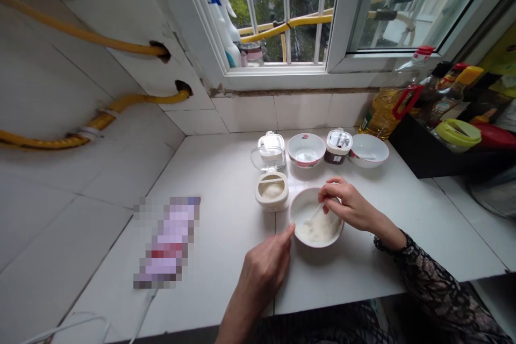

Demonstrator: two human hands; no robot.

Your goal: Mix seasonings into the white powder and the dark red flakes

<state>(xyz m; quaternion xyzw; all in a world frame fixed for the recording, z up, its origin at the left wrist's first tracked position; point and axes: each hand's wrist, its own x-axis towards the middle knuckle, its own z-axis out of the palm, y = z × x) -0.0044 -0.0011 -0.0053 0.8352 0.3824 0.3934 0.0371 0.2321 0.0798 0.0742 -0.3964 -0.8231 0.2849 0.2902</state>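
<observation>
From my end I see the bowl (299, 205) on the bench (226, 236), between the two hands, with white powder (321, 232) spread over its base. Right hand (347, 205): grip pinched on the spoon (316, 215), tip down in the powder. Left hand (264, 266): fingertip against the near-left rim; cannot tell if it pinches or only braces.

Risks, as I judge them: that left contact looks slight, so a hard sideways push of the spoon might skid or turn the bowl. Brisk strokes could throw powder over the low wall. The open container (272, 206) stands just beside the bowl; a slide that way might knock it and spill its contents.
</observation>
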